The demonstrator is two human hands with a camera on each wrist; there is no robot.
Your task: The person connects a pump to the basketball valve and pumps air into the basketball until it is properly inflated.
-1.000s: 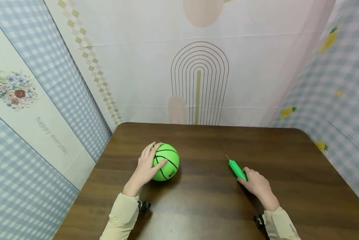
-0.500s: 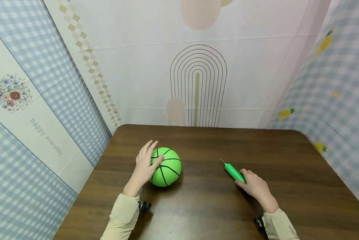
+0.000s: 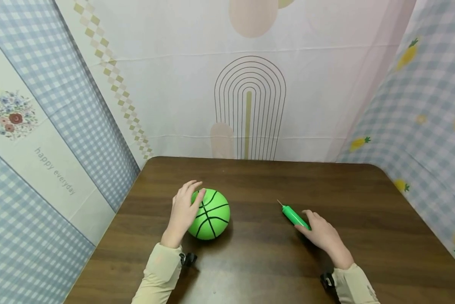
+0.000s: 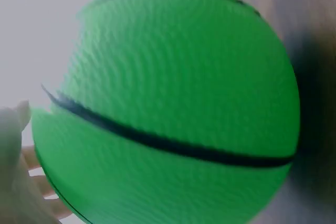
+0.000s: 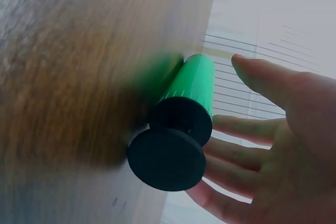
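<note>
A green mini basketball with black seams rests on the wooden table, left of the middle. Alongside its left side is my left hand, fingers extended, with the thumb overlapping the ball's upper left in the head view. The ball fills most of the left wrist view. Farther right lies a green ball pump, its thin needle pointing up and left. My right hand is around the pump's rear part, fingers loosely bent. In the right wrist view, the thumb stands apart from the green barrel, and the black pump handle faces the camera.
The dark brown table ends at a rounded back edge. Behind it hangs a pale curtain with arch patterns. Blue checked cloths flank it, the right cloth showing yellow pineapples.
The ball has turned and shifted slightly toward me, while my left thumb and fingers have eased off it. My right thumb and fingers have spread on the pump, which sits slightly farther left.
</note>
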